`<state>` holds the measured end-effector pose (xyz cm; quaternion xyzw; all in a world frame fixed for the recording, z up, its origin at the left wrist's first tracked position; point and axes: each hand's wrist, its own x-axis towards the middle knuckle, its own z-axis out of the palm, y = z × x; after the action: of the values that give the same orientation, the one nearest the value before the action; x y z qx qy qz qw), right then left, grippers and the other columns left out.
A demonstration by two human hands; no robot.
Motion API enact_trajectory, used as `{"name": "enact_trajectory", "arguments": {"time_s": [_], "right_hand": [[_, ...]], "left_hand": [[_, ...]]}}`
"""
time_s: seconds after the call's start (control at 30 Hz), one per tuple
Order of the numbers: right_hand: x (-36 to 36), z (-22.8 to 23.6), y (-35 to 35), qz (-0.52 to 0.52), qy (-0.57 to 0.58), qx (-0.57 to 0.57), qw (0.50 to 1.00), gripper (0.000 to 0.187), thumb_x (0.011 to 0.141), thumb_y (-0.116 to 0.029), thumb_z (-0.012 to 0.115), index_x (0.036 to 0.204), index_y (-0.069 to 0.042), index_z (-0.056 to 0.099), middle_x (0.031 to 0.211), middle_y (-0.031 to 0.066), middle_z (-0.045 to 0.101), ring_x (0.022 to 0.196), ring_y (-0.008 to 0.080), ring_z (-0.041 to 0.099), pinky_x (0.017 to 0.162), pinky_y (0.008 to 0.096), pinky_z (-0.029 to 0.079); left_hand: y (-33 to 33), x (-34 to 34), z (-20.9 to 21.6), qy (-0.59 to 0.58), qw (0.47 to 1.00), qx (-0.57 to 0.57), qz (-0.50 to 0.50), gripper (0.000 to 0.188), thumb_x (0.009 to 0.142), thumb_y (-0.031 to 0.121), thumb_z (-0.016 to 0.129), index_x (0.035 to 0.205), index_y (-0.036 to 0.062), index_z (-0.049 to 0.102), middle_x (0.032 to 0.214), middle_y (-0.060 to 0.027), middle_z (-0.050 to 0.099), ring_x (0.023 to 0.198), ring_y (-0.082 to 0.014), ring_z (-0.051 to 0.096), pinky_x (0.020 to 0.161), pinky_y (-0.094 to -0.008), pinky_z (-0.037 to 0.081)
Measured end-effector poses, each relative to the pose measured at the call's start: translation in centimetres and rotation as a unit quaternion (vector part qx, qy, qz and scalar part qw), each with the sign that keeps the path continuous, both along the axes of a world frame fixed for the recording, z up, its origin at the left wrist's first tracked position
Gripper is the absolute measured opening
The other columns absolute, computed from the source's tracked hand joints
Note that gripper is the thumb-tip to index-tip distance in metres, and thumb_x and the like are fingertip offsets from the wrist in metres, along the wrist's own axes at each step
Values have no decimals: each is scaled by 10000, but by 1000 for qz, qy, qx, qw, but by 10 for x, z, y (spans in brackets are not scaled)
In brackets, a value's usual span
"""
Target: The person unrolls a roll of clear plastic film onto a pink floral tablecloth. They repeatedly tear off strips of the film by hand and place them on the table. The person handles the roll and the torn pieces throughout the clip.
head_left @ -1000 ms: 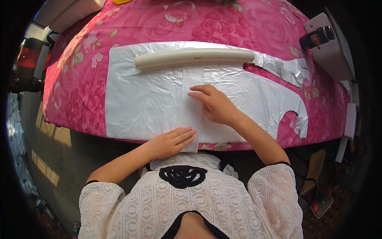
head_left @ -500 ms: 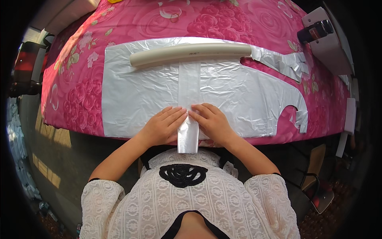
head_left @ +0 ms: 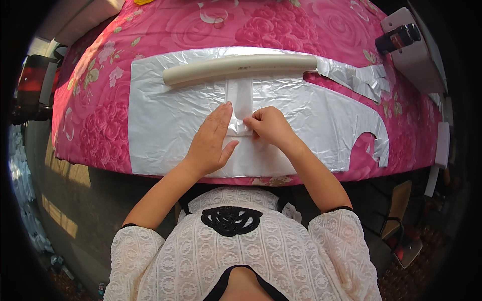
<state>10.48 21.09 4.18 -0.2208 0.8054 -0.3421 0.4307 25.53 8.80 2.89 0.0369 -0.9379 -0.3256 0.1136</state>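
One person in a lace blouse (head_left: 241,261) with a single black trim patch at the waist sits or stands at the near edge of a table, two bare hands at work over one white strip (head_left: 240,98). The left hand (head_left: 211,138) lies along the strip's left side, fingers straight and thumb spread, gripping nothing. The right hand (head_left: 271,128) has its fingers bent and drawn together at the strip's right edge; whether they pinch it or only press on it cannot be told from this angle.

The strip is flat, its near end at mid-bag and its far end reaching one pale tube (head_left: 241,68). Both rest on a silvery plastic bag (head_left: 170,133), spread flat, with two strap-like ends to the right and two gaps baring the pink flowered tablecloth (head_left: 286,30).

To the right, below the tabletop, is one chair (head_left: 396,208). Farther along stands one white box (head_left: 416,70), with one dark bottle (head_left: 397,40), its contents hidden, lying at it. One small ring (head_left: 219,22) lies on the cloth beyond the tube.
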Motion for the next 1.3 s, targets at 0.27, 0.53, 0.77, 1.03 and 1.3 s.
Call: {"name": "enact_trajectory", "arguments": {"time_s": [0.27, 0.53, 0.77, 1.03, 1.3], "right_hand": [[17, -2, 8, 24, 206, -20, 978, 321, 741, -207, 678, 964, 13, 608, 876, 133, 622, 842, 227, 614, 689, 315, 485], [-10, -27, 19, 271, 459, -212, 819, 437, 765, -104, 627, 1187, -52, 524, 1257, 97, 499, 1181, 270, 448, 978, 363, 400], [-25, -30, 13, 261, 409, -260, 835, 356, 713, 0, 586, 1067, -36, 598, 1126, 95, 576, 1064, 264, 520, 911, 344, 444], [11, -25, 32, 248, 364, -300, 846, 257, 648, -4, 650, 899, -57, 641, 882, 35, 625, 852, 213, 575, 730, 317, 499], [17, -15, 30, 61, 160, -205, 964, 136, 755, -46, 623, 886, -33, 657, 777, 68, 650, 680, 243, 590, 639, 308, 473]], "left_hand": [[24, -2, -19, -104, 985, -140, 9, 713, 801, 279, 587, 1364, -31, 279, 1444, -192, 235, 1349, -315, 219, 1081, -436, 209], [5, -13, -11, -10, 996, -84, 10, 647, 663, 89, 641, 1260, -17, 417, 1315, -158, 435, 1167, -289, 457, 956, -388, 368], [-15, -22, -12, 27, 992, -112, -52, 512, 648, 12, 623, 1153, 13, 544, 1181, -133, 559, 1066, -274, 540, 900, -386, 425], [-14, 13, -3, 48, 988, -50, -138, 516, 620, 58, 671, 1127, 49, 572, 1129, -107, 594, 972, -262, 588, 844, -399, 462], [-8, 8, -14, -26, 987, 153, 31, 551, 747, 95, 641, 1258, 5, 455, 889, -114, 656, 772, -262, 621, 706, -333, 466]]}}
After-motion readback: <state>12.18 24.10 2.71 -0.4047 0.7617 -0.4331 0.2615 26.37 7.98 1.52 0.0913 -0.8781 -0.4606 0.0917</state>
